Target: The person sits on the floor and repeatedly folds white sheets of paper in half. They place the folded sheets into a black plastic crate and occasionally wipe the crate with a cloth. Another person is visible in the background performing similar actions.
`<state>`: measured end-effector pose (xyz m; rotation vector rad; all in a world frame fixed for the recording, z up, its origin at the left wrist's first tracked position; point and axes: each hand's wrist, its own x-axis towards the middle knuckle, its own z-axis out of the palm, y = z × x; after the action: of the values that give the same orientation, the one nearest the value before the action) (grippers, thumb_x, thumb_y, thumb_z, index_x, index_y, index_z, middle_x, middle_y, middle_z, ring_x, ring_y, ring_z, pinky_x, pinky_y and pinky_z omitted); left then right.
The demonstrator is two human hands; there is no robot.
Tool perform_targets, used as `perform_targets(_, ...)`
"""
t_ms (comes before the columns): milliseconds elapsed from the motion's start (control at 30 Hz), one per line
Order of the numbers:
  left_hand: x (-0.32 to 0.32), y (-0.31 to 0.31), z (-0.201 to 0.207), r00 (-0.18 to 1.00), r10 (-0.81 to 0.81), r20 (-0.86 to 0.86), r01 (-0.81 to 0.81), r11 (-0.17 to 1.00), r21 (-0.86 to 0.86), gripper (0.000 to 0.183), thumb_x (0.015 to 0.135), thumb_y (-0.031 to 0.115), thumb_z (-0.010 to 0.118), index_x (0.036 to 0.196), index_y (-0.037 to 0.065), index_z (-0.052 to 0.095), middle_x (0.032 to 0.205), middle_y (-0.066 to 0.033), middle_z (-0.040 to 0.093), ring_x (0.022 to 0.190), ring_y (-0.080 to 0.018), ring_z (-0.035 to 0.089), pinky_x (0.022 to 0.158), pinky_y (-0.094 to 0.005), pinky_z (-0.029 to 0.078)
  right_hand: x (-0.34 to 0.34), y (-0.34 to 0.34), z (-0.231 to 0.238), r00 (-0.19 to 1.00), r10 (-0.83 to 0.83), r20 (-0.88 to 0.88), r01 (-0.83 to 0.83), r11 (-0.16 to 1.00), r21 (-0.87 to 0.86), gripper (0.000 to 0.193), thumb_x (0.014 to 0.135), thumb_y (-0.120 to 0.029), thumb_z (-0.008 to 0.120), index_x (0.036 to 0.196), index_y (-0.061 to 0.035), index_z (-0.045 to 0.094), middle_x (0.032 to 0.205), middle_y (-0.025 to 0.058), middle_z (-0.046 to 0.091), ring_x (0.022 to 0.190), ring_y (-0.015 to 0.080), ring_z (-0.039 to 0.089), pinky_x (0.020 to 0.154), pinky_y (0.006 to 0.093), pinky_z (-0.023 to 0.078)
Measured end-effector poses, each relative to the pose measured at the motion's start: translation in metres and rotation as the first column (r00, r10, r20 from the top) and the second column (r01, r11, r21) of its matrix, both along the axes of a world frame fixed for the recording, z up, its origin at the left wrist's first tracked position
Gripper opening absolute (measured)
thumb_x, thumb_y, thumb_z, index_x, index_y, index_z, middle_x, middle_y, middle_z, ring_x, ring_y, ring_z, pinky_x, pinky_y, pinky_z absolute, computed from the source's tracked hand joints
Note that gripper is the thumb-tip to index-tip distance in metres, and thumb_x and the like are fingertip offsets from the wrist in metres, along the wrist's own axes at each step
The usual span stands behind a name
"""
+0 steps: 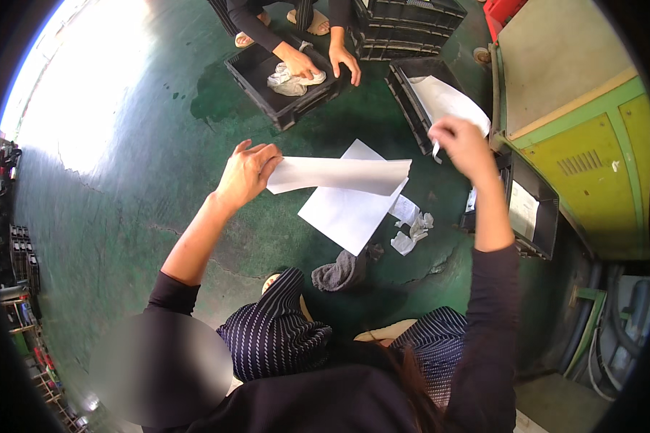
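Observation:
My left hand point(247, 175) grips the left end of a white sheet of paper point(332, 173), which stretches out to the right above the floor. Beneath it, more white paper point(347, 216) lies flat on the green floor. Up and to the right, my right hand point(461, 141) is closed in a pinch, with a narrow white strip point(436, 151) hanging below its fingers. It is raised in front of a black crate with white paper point(448, 101) in it. Crumpled white scraps point(413, 234) and a dark grey cloth point(337, 271) lie nearer my feet.
Across from me a crouching person's hand point(301, 65) presses a whitish rag point(289, 79) in a black crate point(285, 119). Stacked black crates point(404, 32) stand behind. Another crate point(545, 195) sits at right, beside a yellow-green machine cabinet point(592, 162). Racks line the far left.

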<state>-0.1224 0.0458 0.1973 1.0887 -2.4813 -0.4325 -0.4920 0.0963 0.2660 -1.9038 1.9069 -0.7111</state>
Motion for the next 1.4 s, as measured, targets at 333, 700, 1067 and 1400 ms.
perform_targets(333, -0.026, 0.000, 0.023, 0.960, -0.172, 0.221, 0.221, 0.950, -0.220, 0.005, 0.080, 0.009, 0.057, 0.085, 0.009, 0.056, 0.082, -0.0053, 0.061, 0.077, -0.0211, 0.061, 0.098, -0.0493, 0.034, 0.137, 0.000, -0.052, 0.831, 0.259, -0.492, -0.476, 0.789, -0.388, 0.043, 0.070, -0.036, 0.067, 0.103, -0.0093, 0.059, 0.098, 0.0023, 0.057, 0.098, 0.0194, 0.052, 0.095, 0.0537, 0.030)
perform_targets(700, -0.022, -0.003, 0.037, 0.958, -0.195, 0.212, 0.267, 0.875, -0.403, 0.005, 0.074, 0.013, 0.064, 0.079, 0.013, 0.063, 0.080, 0.0012, 0.064, 0.104, -0.0166, 0.056, 0.100, -0.0525, 0.031, 0.118, 0.002, -0.033, 0.819, 0.321, -0.475, -0.488, 0.825, -0.285, 0.008, 0.081, -0.017, 0.054, 0.076, -0.0131, 0.059, 0.066, 0.0004, 0.060, 0.066, 0.0168, 0.061, 0.095, 0.0533, 0.032)
perform_targets(1067, 0.020, -0.022, 0.027, 1.000, 0.009, 0.015, -0.008, 0.996, -0.092, 0.013, 0.083, 0.014, 0.055, 0.090, 0.006, 0.063, 0.114, -0.0114, 0.059, 0.122, -0.0238, 0.043, 0.101, -0.0507, 0.029, 0.048, 0.023, -0.003, 0.920, 0.234, -0.315, -0.317, 0.917, -0.241, 0.014, 0.083, -0.023, 0.057, 0.081, -0.0105, 0.060, 0.075, 0.0016, 0.060, 0.074, 0.0203, 0.059, 0.093, 0.0516, 0.034)
perform_targets(1400, -0.062, -0.025, 0.068, 0.886, 0.204, -0.417, 0.248, 0.553, 0.795, 0.023, 0.084, 0.024, 0.062, 0.090, 0.002, 0.062, 0.074, -0.0042, 0.065, 0.063, -0.0106, 0.062, 0.061, -0.0235, 0.052, 0.034, -0.022, 0.015, 0.935, 0.128, -0.332, -0.276, 0.850, -0.449, 0.028, 0.080, -0.020, 0.061, 0.105, -0.0085, 0.059, 0.099, 0.0097, 0.059, 0.092, 0.0275, 0.054, 0.082, 0.0361, 0.043)
